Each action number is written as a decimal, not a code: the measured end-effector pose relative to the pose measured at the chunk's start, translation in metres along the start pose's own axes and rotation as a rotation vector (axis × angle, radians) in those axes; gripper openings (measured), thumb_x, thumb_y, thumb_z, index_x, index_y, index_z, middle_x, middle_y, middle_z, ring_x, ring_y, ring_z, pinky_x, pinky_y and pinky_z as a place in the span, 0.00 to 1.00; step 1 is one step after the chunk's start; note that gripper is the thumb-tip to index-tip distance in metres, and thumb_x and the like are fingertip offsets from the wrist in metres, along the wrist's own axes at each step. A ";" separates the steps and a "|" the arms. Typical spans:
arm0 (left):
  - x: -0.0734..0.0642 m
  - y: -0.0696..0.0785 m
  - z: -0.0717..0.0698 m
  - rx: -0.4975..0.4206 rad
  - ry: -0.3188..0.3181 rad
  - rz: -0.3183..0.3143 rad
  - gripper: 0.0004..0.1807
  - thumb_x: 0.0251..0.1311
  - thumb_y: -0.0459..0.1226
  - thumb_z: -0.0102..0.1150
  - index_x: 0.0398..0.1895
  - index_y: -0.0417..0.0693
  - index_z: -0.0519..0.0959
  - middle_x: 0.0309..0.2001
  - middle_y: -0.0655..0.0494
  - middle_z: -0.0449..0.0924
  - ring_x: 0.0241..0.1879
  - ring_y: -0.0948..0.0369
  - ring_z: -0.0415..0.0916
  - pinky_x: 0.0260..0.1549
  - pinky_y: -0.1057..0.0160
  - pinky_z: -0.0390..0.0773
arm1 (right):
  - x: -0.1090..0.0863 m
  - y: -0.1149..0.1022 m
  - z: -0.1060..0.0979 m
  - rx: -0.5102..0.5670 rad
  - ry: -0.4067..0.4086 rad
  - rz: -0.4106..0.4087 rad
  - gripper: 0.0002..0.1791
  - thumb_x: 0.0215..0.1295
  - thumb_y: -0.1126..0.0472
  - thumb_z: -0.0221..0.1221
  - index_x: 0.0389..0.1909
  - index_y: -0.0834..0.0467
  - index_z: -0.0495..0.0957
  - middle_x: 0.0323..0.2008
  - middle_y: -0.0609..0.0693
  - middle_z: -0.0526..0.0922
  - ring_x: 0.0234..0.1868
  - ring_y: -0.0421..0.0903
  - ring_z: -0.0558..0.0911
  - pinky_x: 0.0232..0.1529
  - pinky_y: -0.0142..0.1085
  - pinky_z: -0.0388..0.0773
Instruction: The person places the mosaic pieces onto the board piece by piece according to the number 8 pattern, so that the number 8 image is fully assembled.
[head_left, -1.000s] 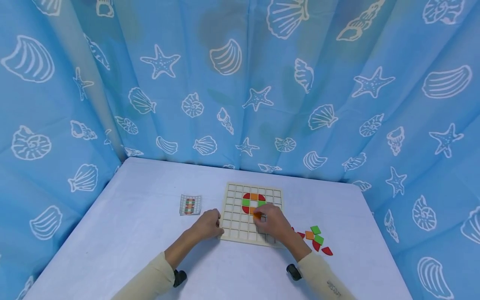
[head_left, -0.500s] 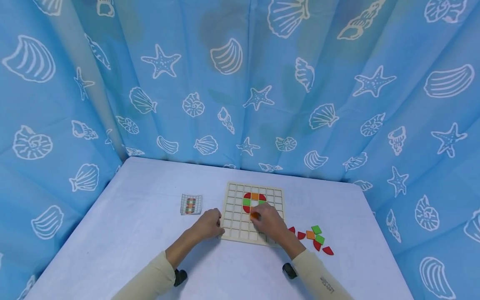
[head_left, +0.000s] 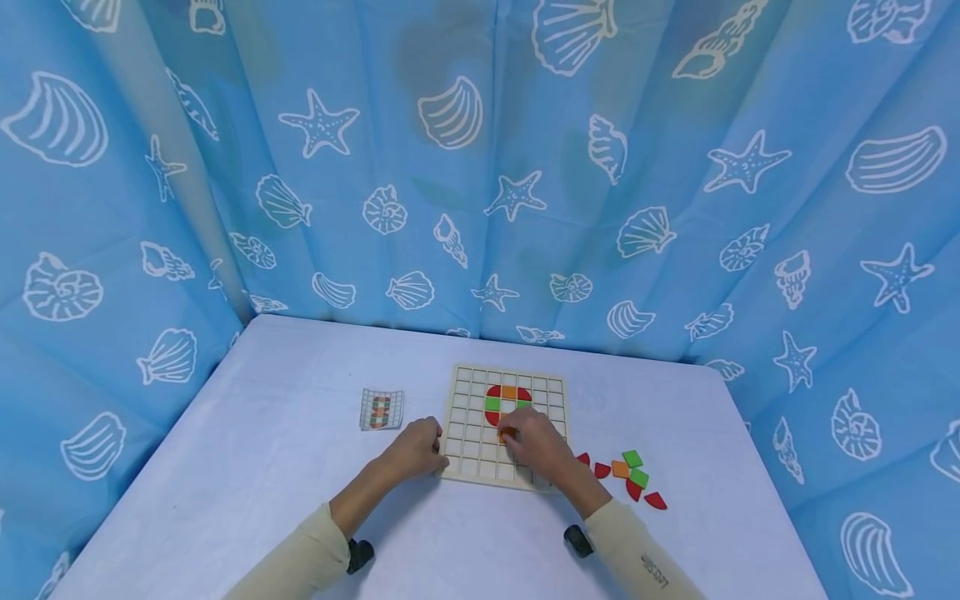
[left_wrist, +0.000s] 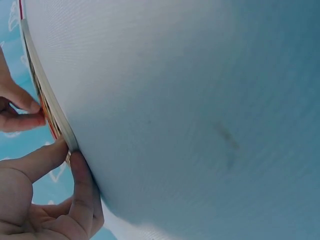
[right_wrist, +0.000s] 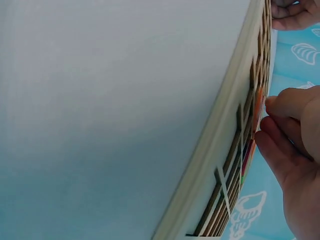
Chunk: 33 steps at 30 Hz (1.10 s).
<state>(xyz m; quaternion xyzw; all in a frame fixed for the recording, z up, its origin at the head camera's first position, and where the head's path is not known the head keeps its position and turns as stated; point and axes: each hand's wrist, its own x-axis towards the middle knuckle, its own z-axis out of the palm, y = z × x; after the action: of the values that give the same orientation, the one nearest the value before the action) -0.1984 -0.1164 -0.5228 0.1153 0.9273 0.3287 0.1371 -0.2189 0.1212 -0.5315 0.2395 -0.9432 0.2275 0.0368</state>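
Observation:
A pale wooden grid board [head_left: 467, 454] lies on the table. My left hand [head_left: 415, 450] pinches its near left corner; in the left wrist view, the thumb and forefinger clasp the rim [left_wrist: 65, 127]. Over the middle of the grid, my right hand [head_left: 538, 442] pinches an orange square tile [head_left: 508, 436] just below the laid pattern. In the right wrist view this tile [right_wrist: 258, 107] meets the grid at the fingertips. Red quarter-circle tiles [head_left: 492, 392], an orange tile [head_left: 509, 392] and green tiles [head_left: 492, 404] form a ring in the cells. My right hand partly covers its lower right.
A small pattern card [head_left: 381, 410] lies left of the board. Several loose tiles sit to the right, among them a green square [head_left: 632, 458], an orange square [head_left: 620, 469] and a red quarter-circle [head_left: 656, 501]. A blue shell-print curtain [head_left: 480, 208] surrounds the table.
My right hand has shifted slightly left and down with the orange tile, over the cell below the ring. The left hand stays at the board's corner.

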 end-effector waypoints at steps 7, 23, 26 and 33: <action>0.001 0.001 -0.001 0.013 0.002 0.002 0.20 0.52 0.32 0.71 0.44 0.34 0.72 0.30 0.53 0.70 0.28 0.60 0.69 0.27 0.62 0.71 | -0.003 0.005 -0.007 -0.011 0.030 -0.001 0.11 0.60 0.59 0.68 0.44 0.52 0.86 0.42 0.44 0.84 0.46 0.42 0.79 0.51 0.38 0.77; -0.001 0.000 -0.002 0.000 0.020 0.016 0.21 0.51 0.32 0.71 0.44 0.33 0.72 0.30 0.53 0.70 0.28 0.60 0.68 0.26 0.62 0.71 | -0.057 0.054 -0.057 -0.017 0.093 0.225 0.13 0.59 0.62 0.67 0.45 0.59 0.84 0.45 0.53 0.83 0.45 0.48 0.79 0.45 0.42 0.80; -0.001 0.001 -0.002 -0.006 0.017 0.026 0.21 0.51 0.31 0.71 0.43 0.33 0.72 0.30 0.53 0.70 0.28 0.60 0.68 0.26 0.62 0.71 | -0.066 0.060 -0.056 -0.010 0.063 0.256 0.12 0.58 0.62 0.68 0.43 0.59 0.84 0.43 0.53 0.83 0.44 0.48 0.79 0.43 0.43 0.81; 0.000 0.001 0.000 -0.011 0.002 0.011 0.20 0.51 0.31 0.71 0.43 0.33 0.72 0.30 0.53 0.71 0.28 0.60 0.69 0.26 0.63 0.71 | -0.078 0.068 -0.048 0.027 0.016 0.247 0.14 0.49 0.62 0.74 0.39 0.56 0.85 0.36 0.46 0.82 0.35 0.41 0.76 0.39 0.37 0.80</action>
<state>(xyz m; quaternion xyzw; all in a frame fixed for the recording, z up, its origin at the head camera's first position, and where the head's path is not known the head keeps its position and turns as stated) -0.1982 -0.1161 -0.5222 0.1191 0.9250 0.3346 0.1348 -0.1840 0.2296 -0.5303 0.1200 -0.9620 0.2448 0.0130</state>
